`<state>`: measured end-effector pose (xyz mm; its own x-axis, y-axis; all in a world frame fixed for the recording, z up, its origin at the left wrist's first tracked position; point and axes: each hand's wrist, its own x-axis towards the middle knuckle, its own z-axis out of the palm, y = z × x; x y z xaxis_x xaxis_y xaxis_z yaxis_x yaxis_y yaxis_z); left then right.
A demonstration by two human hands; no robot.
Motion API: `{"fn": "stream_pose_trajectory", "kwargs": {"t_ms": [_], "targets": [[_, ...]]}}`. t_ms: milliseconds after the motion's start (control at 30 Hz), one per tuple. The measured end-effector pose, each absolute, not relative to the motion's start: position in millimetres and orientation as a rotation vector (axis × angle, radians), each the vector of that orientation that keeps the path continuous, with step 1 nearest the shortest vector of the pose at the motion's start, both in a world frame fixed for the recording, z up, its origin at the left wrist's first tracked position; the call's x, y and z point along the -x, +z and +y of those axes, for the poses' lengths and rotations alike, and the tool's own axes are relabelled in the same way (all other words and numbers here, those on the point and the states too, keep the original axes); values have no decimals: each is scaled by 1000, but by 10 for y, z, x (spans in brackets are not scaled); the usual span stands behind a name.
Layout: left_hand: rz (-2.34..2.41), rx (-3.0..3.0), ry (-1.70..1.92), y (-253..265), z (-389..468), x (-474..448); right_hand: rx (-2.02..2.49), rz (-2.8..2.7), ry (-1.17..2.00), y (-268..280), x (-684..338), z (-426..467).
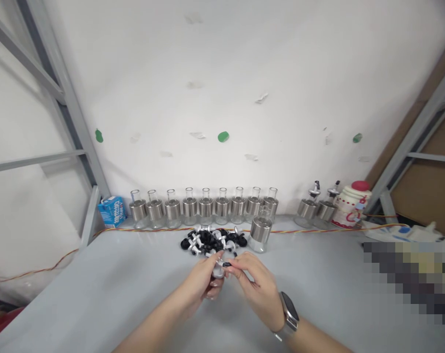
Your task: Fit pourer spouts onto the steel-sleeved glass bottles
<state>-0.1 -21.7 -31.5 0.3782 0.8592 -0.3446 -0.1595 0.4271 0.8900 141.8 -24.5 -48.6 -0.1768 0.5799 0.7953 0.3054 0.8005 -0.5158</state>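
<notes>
My left hand (202, 278) is closed around a silver bottle pourer (218, 271), low over the front of the table. The thumb and fingers of my right hand (257, 284) pinch the small black cap (227, 264) at the spout's tip. Fingers hide the pourer's lower part. Just beyond my hands lies a loose pile of black and silver pourers (208, 240). To the right of the pile stands a glass bottle (261, 230) with a steel sleeve and an open neck.
Several similar open-necked bottles (172, 208) line the wall. Two bottles (308, 209) with pourers fitted stand farther right, beside a white and red jar (352, 205). A blue carton (112, 212) is at the left. A twisted wire (292, 230) crosses the grey table (134, 274).
</notes>
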Motion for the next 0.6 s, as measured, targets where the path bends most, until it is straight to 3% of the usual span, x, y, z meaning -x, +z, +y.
{"fn": "stream_pose_trajectory", "kwargs": {"t_ms": [600], "targets": [[1010,-920,823,-274,-245,-28,641,-1826,270,-457,-1428,-254]]}}
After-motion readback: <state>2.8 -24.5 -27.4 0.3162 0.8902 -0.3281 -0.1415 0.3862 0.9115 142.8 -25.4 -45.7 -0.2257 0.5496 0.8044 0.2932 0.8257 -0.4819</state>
